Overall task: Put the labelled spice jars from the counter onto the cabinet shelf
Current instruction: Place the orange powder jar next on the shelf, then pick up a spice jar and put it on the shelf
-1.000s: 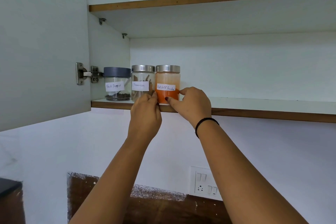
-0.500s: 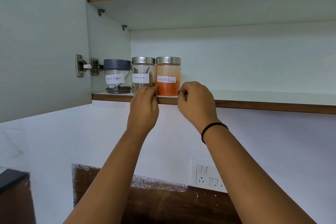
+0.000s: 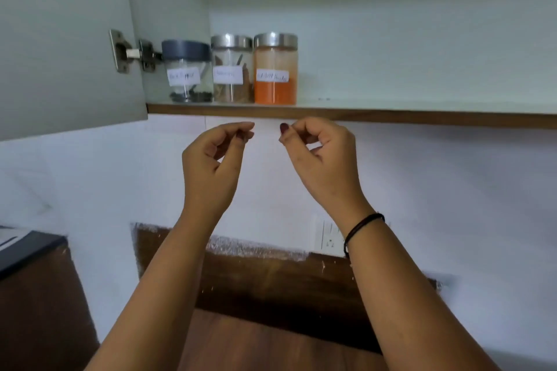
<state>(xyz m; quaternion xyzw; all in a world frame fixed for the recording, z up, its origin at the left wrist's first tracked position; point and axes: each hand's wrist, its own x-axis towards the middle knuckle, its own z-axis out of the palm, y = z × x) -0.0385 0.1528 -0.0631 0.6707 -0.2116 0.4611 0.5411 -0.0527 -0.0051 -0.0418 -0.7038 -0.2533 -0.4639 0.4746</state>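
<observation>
Left hand (image 3: 211,166): one, fingers loosely curled, holding nothing, in the air below the shelf (image 3: 391,116) edge. Right hand (image 3: 322,159): one, loosely curled in the same way and also empty, with a black band (image 3: 361,224) at the wrist.

Change since half a second ago: we had both hands up at the shelf lip, fingertips at the orange powder jar (image 3: 275,69). We now find them lowered, clear of it and touching nothing. The jar has kept its place.

Count:
- Spice jars: three, all upright in a row at the left end of the shelf, side by side. From the left they are the dark-grain jar (image 3: 187,72), the brown-stick jar (image 3: 231,69) and the orange powder jar.
- Lids: one dark grey, two steel.
- White labels: three, one to a jar, the writing too blurred for us to read.
- Cabinet door (image 3: 60,39): one, swung open at the left.
- Hinge (image 3: 132,53): one.
</observation>
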